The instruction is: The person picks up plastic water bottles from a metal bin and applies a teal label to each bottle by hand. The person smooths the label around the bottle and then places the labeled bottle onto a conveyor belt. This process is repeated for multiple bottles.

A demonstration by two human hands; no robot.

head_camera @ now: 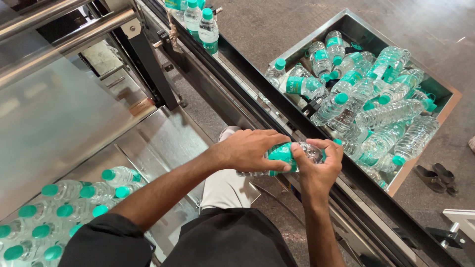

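My left hand wraps over a clear plastic water bottle with a green label, held sideways above the conveyor rail. My right hand grips the same bottle at its neck end, fingers curled around it. The cap is hidden by my right hand. Both hands sit close together, just left of the metal bin.
The metal bin at the right holds several loose bottles with green caps. Upright bottles stand on the conveyor at the top. Several packed bottles stand at lower left on a steel table. Sandals lie on the floor.
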